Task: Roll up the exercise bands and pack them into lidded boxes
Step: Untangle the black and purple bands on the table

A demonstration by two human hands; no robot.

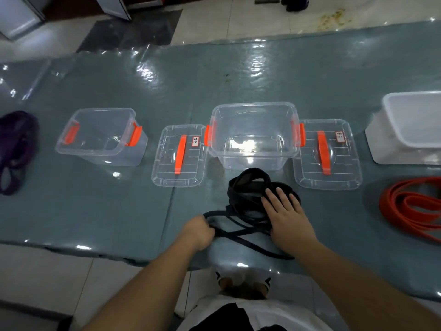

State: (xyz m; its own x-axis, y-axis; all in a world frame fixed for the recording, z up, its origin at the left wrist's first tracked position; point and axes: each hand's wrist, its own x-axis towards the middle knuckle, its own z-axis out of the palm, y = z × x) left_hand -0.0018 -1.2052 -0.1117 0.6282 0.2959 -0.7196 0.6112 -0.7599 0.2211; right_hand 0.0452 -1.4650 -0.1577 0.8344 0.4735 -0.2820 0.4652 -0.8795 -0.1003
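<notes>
Pressing flat with straight fingers, the right hand lies on top of the black band, a loose heap of dark loops near the front edge of the table. The left hand is curled into a fist at the heap's near-left end and seems to pinch a strand there (the fingertips are hidden under the knuckles, so the exact hold is hard to tell). One loop of the band trails from that fist toward the person and right, ending close to the table's edge. Just behind the heap stands an open clear box with orange latches, almost touching the band's far loop. A clear lid with an orange handle lies flat to its left, and a second lid of the same kind lies flat to its right, both just beside the box. Farther left stands another open clear box. A purple band lies bunched at the far left. A white tub sits at the far right, with a red band coiled in front of it, well apart from the hands.
</notes>
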